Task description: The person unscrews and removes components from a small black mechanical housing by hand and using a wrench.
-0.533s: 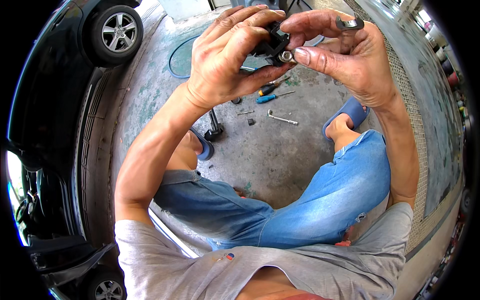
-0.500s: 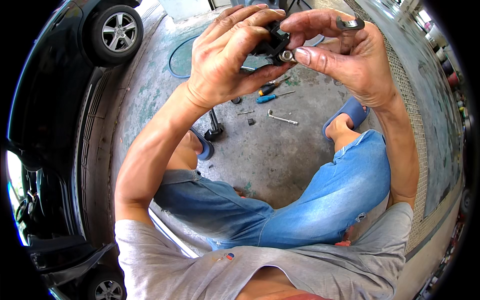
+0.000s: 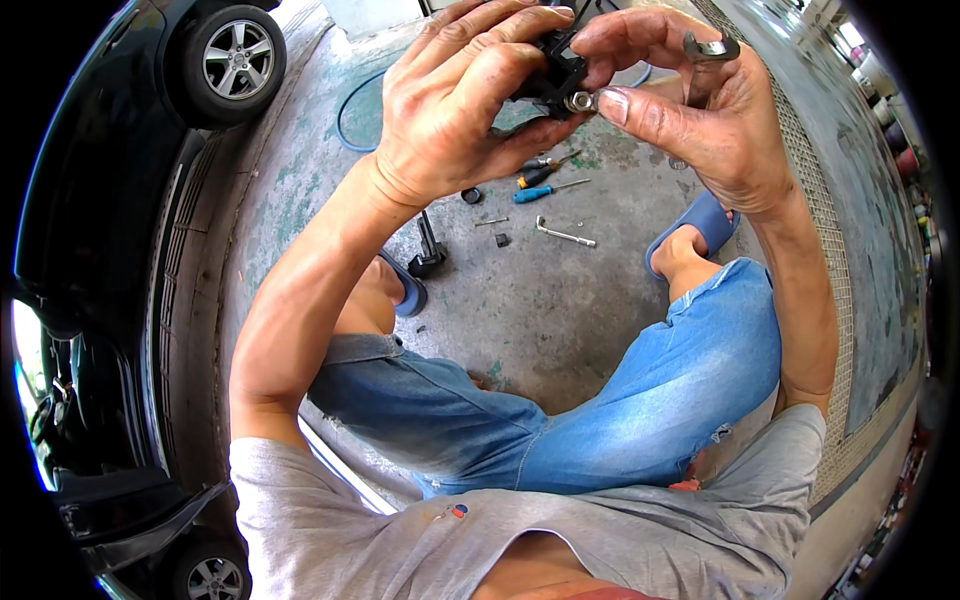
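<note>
Raised at the top of the view, my left hand [image 3: 440, 115] is closed around a black plastic part [image 3: 562, 72] whose far side is hidden by the fingers. A shiny metal nut [image 3: 580, 101] sits at the part's near edge. My right hand [image 3: 715, 140] has its thumb tip at this nut, and its bent fingers reach the part's right side. The same hand keeps an open-ended wrench [image 3: 712, 50] tucked in its fingers, its jaw sticking up; the rest of the wrench is largely covered.
On the concrete floor lie a blue screwdriver [image 3: 545, 193], an orange-and-black handled tool [image 3: 535, 177], an L-shaped socket wrench [image 3: 565, 234], a small black block [image 3: 502, 240] and a round black cap [image 3: 471, 196]. A black stand-like piece [image 3: 428, 255] is near my left foot. A dark car [image 3: 100, 150] stands left.
Both hands have shifted slightly, with the nut and the right thumb a little further right. The wrench has tilted, so more of it shows below its jaw.
</note>
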Motion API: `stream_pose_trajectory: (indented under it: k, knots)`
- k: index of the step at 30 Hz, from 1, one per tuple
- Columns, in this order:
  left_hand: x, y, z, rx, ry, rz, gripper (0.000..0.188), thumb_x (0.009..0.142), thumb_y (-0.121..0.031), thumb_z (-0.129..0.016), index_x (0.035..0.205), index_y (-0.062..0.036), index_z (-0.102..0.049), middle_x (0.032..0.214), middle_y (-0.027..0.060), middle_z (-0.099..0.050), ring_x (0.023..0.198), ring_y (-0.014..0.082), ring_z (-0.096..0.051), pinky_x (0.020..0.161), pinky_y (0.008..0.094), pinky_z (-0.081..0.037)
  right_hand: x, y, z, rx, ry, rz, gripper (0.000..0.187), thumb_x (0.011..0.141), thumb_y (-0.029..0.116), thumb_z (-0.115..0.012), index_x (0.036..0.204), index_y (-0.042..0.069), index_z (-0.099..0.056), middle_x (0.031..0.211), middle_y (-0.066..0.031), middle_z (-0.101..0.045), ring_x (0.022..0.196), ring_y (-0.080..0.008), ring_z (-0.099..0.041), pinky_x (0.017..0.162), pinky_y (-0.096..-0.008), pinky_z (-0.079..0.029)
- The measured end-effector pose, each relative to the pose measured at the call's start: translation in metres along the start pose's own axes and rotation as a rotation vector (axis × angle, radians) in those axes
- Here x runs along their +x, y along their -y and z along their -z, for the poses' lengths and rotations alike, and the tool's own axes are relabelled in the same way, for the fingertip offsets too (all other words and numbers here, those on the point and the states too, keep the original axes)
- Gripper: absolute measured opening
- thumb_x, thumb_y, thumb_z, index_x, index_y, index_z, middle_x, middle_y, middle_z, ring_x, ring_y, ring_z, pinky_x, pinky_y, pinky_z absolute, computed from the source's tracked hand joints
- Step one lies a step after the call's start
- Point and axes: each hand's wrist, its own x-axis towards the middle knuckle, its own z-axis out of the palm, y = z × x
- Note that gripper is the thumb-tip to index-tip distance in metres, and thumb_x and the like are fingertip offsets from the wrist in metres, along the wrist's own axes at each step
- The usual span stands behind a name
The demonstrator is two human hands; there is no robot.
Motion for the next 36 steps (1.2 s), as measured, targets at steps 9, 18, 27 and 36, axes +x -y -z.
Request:
stream_pose_trajectory:
  k: [9,18,27,36]
  knots:
    - [0.003,-0.005,0.003,0.041,0.025,0.01,0.049,0.069,-0.02,-0.091,0.099,-0.003,-0.057,0.115,0.0221,-0.068,0.106,0.0404,-0.067,0.095,0.0506,-0.052,0.002,-0.002,0.0,0.008,0.023,0.022,0.03,0.087,-0.004,-0.072,0.116,-0.004,-0.065,0.102,-0.0103,-0.069,0.094,-0.011,-0.066,0.072,-0.0175,-0.056]
    - [-0.002,0.0,0.001,0.071,0.044,-0.007,0.047,0.068,-0.021,-0.09,0.098,-0.0031,-0.058,0.117,0.0203,-0.068,0.106,0.0405,-0.067,0.095,0.0507,-0.052,0.004,-0.004,0.001,-0.045,0.023,0.036,0.031,0.086,-0.002,-0.074,0.115,-0.004,-0.065,0.103,-0.0108,-0.068,0.095,-0.0129,-0.067,0.076,-0.0207,-0.058]
    - [-0.002,0.0,0.001,0.055,0.011,-0.008,0.044,0.068,-0.02,-0.09,0.095,-0.0034,-0.06,0.117,0.0198,-0.068,0.106,0.0396,-0.067,0.095,0.0499,-0.052,0.004,-0.003,-0.001,-0.041,0.011,0.017,0.029,0.086,-0.002,-0.074,0.114,-0.003,-0.065,0.103,-0.01,-0.068,0.095,-0.0126,-0.067,0.076,-0.0212,-0.058]
    - [-0.002,0.001,0.001,0.044,0.012,-0.011,0.044,0.068,-0.02,-0.089,0.095,-0.0032,-0.059,0.117,0.0196,-0.068,0.107,0.0396,-0.067,0.095,0.05,-0.051,0.004,-0.005,-0.001,-0.032,0.016,0.049,0.029,0.086,-0.003,-0.074,0.113,-0.003,-0.065,0.102,-0.0096,-0.068,0.095,-0.0127,-0.066,0.076,-0.0212,-0.058]
